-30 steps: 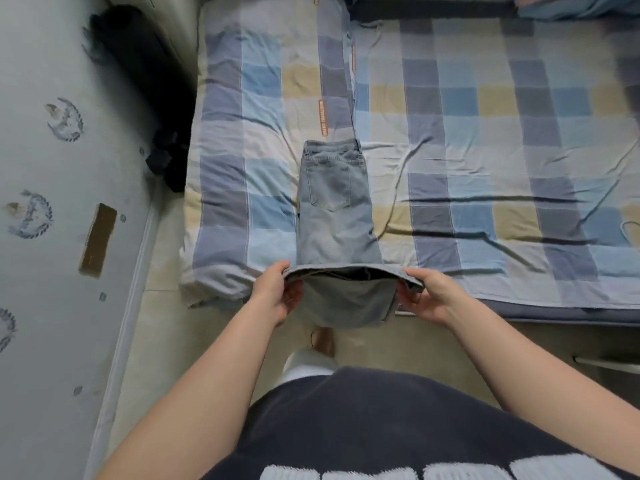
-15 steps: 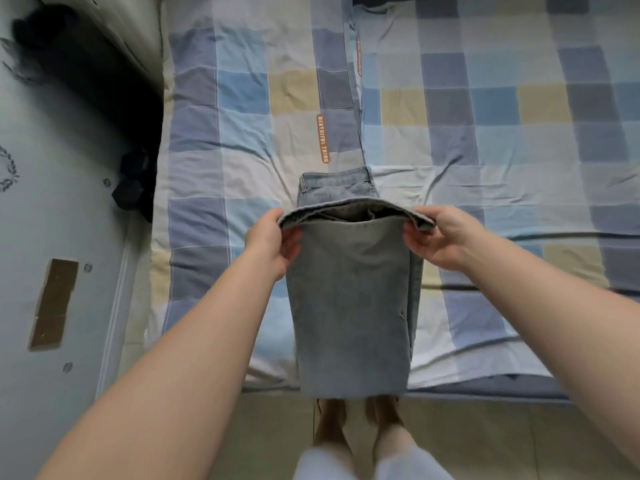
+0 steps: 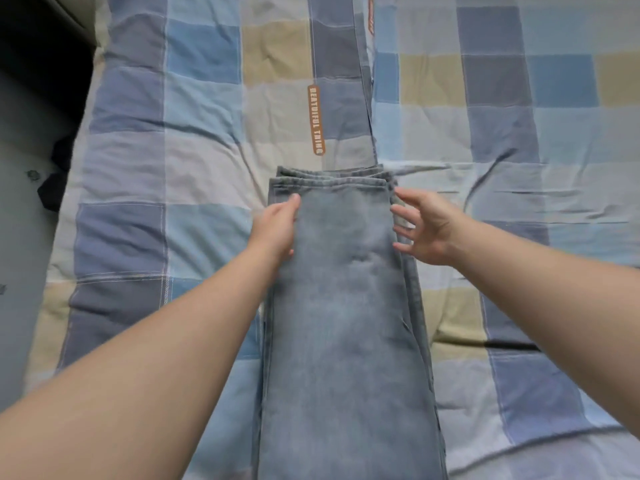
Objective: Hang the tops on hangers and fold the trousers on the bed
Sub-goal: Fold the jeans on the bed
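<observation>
The folded trousers [image 3: 346, 306] lie flat on the bed [image 3: 173, 168], far end just below the orange label [image 3: 316, 120], where left hand [image 3: 277, 226] and right hand [image 3: 426, 230] flank them, each grip wide and holding nothing, seemingly to square the edges.

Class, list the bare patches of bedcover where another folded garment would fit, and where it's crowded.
Free: bedcover right of the jeans, beyond the right hand; the strip left of them, past the left hand; the patch beyond them, around the orange label. Crowded: the middle, under jeans and hands.
</observation>
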Tool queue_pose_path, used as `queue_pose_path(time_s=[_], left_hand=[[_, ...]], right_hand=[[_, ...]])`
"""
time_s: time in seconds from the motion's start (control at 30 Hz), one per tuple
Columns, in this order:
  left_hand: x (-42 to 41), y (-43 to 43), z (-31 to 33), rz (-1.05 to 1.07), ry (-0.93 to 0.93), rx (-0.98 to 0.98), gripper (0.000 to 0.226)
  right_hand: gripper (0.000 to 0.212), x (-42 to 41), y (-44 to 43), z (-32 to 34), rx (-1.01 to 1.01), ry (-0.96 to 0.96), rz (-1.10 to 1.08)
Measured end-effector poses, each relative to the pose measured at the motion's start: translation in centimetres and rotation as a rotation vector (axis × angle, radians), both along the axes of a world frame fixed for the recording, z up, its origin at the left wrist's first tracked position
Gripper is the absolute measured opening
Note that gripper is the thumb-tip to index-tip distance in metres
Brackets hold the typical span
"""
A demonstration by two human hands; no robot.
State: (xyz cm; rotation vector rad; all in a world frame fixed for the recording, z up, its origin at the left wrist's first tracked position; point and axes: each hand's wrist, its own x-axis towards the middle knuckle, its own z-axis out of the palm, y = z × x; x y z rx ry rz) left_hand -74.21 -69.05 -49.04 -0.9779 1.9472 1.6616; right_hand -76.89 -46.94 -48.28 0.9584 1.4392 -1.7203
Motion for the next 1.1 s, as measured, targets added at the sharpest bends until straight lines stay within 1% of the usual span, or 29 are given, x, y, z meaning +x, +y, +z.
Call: queue_pose_path(time_s=[0.07, 0.13, 0.2, 0.27, 0.37, 0.43, 0.53, 0.6, 0.67, 0.7, 0.77, 0.83, 0.93, 1.03, 1.1], left_hand=[[1.5, 0.4, -1.4, -0.082, 0.105, -0.093, 0.021], [3.3, 0.6, -2.0, -0.181, 0.167, -0.159, 0.031], [5.5, 0.7, -2.0, -0.277, 0.145, -0.21, 0.038], [8.2, 0.7, -1.7, -0.358, 0.116, -0.297, 0.041], [13.4, 0.7, -0.8, -0.475, 0.108, -0.502, 0.048], [17.2, 0.8, -0.4, -0.497, 0.065, -0.555, 0.055], [22.8, 1.0, -0.4, -0.48, -0.018, -0.585, 0.064], [26.2, 1.0, -0.5, -0.478, -0.049, -0.617, 0.07], [29.2, 1.0, -0.6, -0.456, -0.069, -0.601, 0.077], [30.5, 1.1, -0.6, -0.442, -0.076, -0.585, 0.079], [32.9, 1.1, -0.4, -0.417, -0.062, -0.561, 0.083], [34.4, 1.2, -0.4, -0.322, -0.062, -0.525, 0.088], [35.0, 1.0, -0.7, -0.13, -0.166, -0.432, 0.09], [35.1, 0.1, -1.3, -0.111, -0.264, -0.347, 0.072], [35.0, -0.6, -1.4, -0.137, -0.302, -0.293, 0.059]], right_hand=[[0.059, 1.1, 0.1, -1.0, -0.007, 0.007, 0.053], [0.065, 2.4, 0.2, -1.6, -0.01, 0.014, 0.103], [0.066, 4.3, 0.4, -1.8, 0.006, 0.015, 0.14], [0.061, 6.8, 0.8, -1.9, 0.037, 0.024, 0.161], [0.042, 12.0, 1.4, -1.9, 0.108, 0.045, 0.123], [0.037, 16.0, 1.7, -2.0, 0.182, 0.101, 0.114], [0.049, 22.1, 2.1, -2.5, 0.287, 0.203, 0.232], [0.061, 25.8, 2.4, -3.0, 0.412, 0.254, 0.4], [0.072, 28.9, 2.5, -3.2, 0.513, 0.266, 0.546], [0.078, 30.2, 2.5, -3.2, 0.52, 0.249, 0.568], [0.089, 32.4, 2.3, -3.2, 0.478, 0.213, 0.542], [0.095, 33.6, 2.1, -3.0, 0.383, 0.184, 0.437], [0.086, 34.1, 2.1, -2.8, 0.26, 0.093, 0.268], [0.08, 33.7, 3.0, -2.6, 0.298, -0.031, 0.281], [0.071, 33.4, 3.6, -2.3, 0.275, -0.121, 0.269]])
